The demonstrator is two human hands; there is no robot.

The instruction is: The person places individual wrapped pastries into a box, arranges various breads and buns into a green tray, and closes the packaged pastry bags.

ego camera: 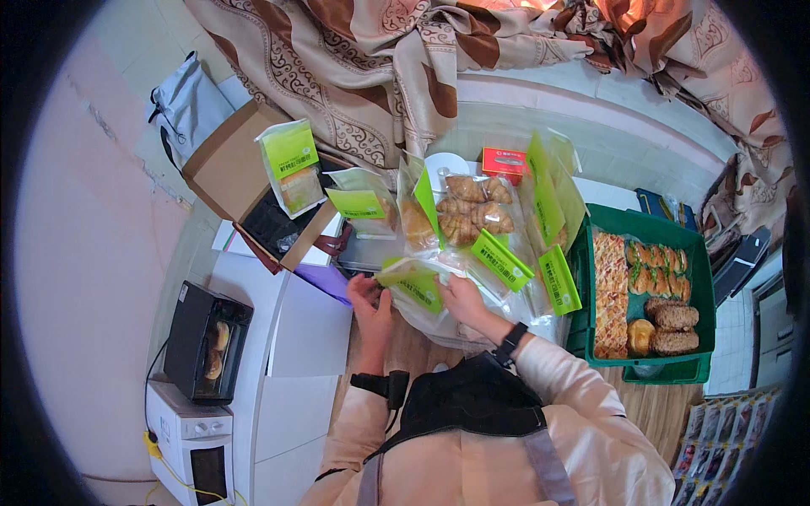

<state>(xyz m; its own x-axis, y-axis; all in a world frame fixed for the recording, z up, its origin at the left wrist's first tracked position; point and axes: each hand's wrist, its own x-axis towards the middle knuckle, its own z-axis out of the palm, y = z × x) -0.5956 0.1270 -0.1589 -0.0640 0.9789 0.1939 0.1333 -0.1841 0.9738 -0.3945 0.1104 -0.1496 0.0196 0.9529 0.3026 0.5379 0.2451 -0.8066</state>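
A clear bread bag with a green printed top (414, 286) lies at the near edge of the table, in front of my body. At its right end, the fingers of my right hand (461, 298) pinch the bag's edge. My left hand (370, 307) is at the bag's left corner with fingers bent; whether they grip it is unclear. Just beyond are bagged croissants (474, 209). Standing beside them are a bagged loaf (417, 221) and tall green-labelled bags (547, 196). Two more green-topped bags (502, 259) (559, 281) lean near my right hand.
At right, a green crate (579, 322) holds pizza slices (610, 294), sandwiches and buns. Leftward, an open cardboard box (221, 164) carries a bagged toast loaf (297, 183). A black toaster oven (205, 341) sits above a white microwave (193, 443). Patterned curtains (342, 76) hang behind.
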